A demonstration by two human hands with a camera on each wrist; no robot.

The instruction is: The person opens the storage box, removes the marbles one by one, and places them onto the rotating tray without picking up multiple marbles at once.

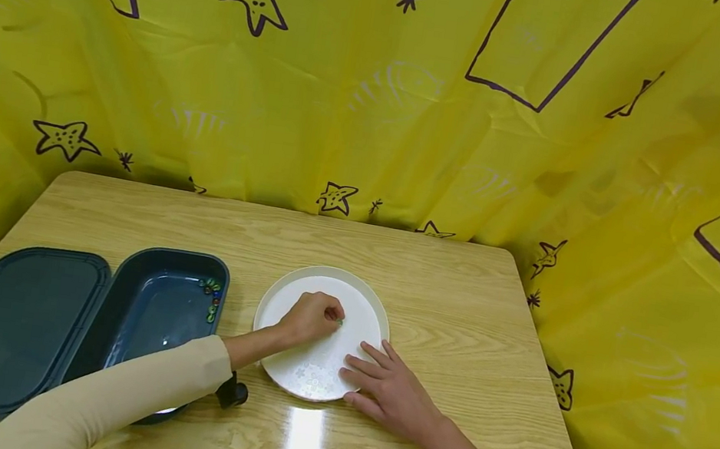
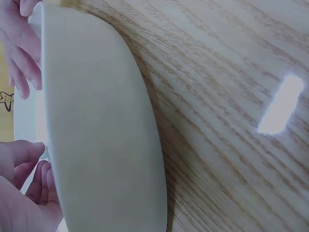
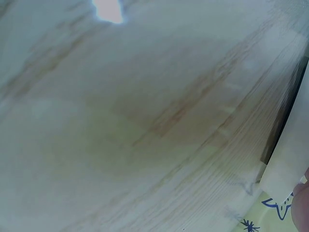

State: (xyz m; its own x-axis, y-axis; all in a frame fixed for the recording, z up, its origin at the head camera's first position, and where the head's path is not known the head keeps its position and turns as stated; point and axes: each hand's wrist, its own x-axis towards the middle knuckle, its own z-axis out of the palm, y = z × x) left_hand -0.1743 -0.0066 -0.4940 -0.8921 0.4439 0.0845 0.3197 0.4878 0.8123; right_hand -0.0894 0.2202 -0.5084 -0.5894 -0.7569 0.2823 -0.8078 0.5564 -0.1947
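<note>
A round white tray (image 1: 315, 381) with a raised rim stands on the wooden table. Over its middle, my left hand (image 1: 313, 317) pinches a small greenish glass marble (image 2: 45, 153) between thumb and fingertips, low above the tray floor. My right hand (image 1: 396, 394) lies at the tray's right rim with fingers spread and fairly straight, the fingertips reaching over the edge. In the right wrist view only a bit of that hand (image 3: 301, 208) shows, beside the tray's wall (image 3: 287, 159).
Left of the tray, a dark blue-green bin (image 1: 153, 318) holds several coloured marbles (image 1: 212, 298) in its far right corner. Its matching flat lid (image 1: 8, 335) lies farther left. My left forearm crosses over the bin's near part. A yellow patterned curtain (image 1: 323, 95) surrounds the wooden table (image 1: 459, 309).
</note>
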